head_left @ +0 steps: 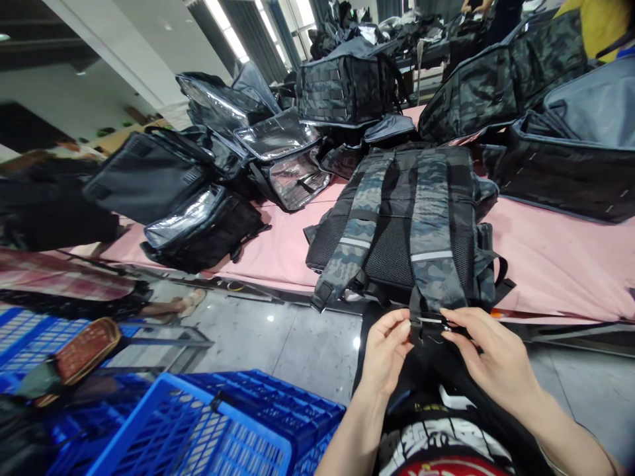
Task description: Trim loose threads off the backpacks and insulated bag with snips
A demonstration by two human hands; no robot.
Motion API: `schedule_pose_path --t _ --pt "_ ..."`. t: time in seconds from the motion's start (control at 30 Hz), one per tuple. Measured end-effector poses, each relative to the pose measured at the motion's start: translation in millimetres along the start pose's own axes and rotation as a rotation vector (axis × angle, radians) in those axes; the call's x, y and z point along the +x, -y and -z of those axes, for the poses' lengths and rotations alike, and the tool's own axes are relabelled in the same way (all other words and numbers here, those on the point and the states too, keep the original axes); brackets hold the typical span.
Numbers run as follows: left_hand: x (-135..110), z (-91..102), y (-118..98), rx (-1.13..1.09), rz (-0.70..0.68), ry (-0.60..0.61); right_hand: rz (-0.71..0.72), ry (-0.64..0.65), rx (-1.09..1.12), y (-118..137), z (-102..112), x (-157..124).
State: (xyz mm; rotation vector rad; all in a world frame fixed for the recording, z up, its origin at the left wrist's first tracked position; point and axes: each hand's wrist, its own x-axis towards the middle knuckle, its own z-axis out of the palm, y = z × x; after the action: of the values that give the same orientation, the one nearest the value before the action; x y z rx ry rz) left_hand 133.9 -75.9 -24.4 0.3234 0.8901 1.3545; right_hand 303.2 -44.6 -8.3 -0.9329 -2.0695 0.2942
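Note:
A camouflage backpack (401,218) lies back-side up on the pink table (555,258), its two shoulder straps running toward me. My left hand (384,354) and my right hand (489,354) meet at the lower end of the right shoulder strap (436,264). Both pinch the black strap end and its small buckle (431,322) between thumb and fingers, just past the table's near edge. The left shoulder strap (347,244) hangs loose over the edge.
Several more dark backpacks and plastic-wrapped bags (208,218) are piled across the table's left and far side. Blue plastic crates (198,423) stand on the floor at lower left. A seated person's legs and sandal (79,350) show at the left.

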Motion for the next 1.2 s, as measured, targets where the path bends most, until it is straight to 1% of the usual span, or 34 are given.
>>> schedule_pose_path --t 0.17,0.27,0.33,0.4,0.47,0.57,0.63,0.7,0.73,0.77,0.83,0.87,0.9,0.93,0.97,1.03,1.13,1.17,1.2 --pt "0.2 -1.8 -0.6 0.039 -0.033 -0.001 -0.007 0.050 -0.034 -4.5 1.7 2.5" --pt "-0.1 -2.5 -0.4 0.047 -0.037 0.006 -0.020 0.036 -0.047 -7.1 2.1 2.9" --pt "0.0 -2.6 1.2 0.046 -0.032 0.005 -0.053 0.027 -0.010 -6.9 2.4 1.7" --pt "0.0 -3.2 4.5 0.053 -0.039 -0.016 -0.131 0.030 0.067 -4.4 2.4 -0.4" --pt "-0.4 -5.3 9.4 0.090 -0.082 -0.060 -0.245 0.048 0.152 -0.2 0.8 -2.5" --pt "-2.0 -9.8 18.5 0.206 -0.178 -0.099 -0.408 0.128 0.230 5.8 -5.3 -3.2" --pt "-2.6 -9.6 24.1 0.298 -0.206 -0.049 -0.464 0.172 0.245 7.4 -10.5 -1.3" --pt "-1.0 -2.4 27.0 0.442 -0.241 -0.001 -0.492 0.185 0.245 6.6 -13.8 1.3" --pt "1.1 4.2 26.7 0.539 -0.292 -0.022 -0.499 0.185 0.246 5.2 -14.3 2.3" --pt "4.1 12.6 24.8 0.637 -0.377 -0.090 -0.509 0.182 0.247 3.4 -14.1 2.9" --pt "12.2 31.9 15.9 0.798 -0.624 -0.345 -0.532 0.164 0.249 -1.1 -12.4 2.3" --pt "16.9 40.9 9.3 0.844 -0.745 -0.476 -0.541 0.151 0.254 -3.6 -11.3 1.3" --pt "21.7 48.5 1.7 0.881 -0.832 -0.560 -0.550 0.140 0.262 -6.0 -10.4 0.0" --pt "26.4 54.1 -6.1 0.909 -0.883 -0.601 -0.557 0.130 0.275 -8.3 -9.9 -1.5" --pt "30.8 57.3 -13.6 0.929 -0.902 -0.603 -0.566 0.121 0.292 -10.2 -9.6 -2.9" --pt "38.7 57.4 -25.8 0.915 -0.884 -0.560 -0.585 0.096 0.341 -13.2 -9.4 -4.9" --pt "47.0 47.6 -35.2 0.801 -0.828 -0.563 -0.653 0.065 0.446 -16.0 -8.1 -6.2" --pt "48.0 43.3 -36.7 0.754 -0.789 -0.556 -0.692 0.065 0.497 -16.7 -7.0 -6.3" --pt "47.7 38.9 -37.7 0.694 -0.731 -0.523 -0.739 0.068 0.560 -17.2 -5.7 -6.3"
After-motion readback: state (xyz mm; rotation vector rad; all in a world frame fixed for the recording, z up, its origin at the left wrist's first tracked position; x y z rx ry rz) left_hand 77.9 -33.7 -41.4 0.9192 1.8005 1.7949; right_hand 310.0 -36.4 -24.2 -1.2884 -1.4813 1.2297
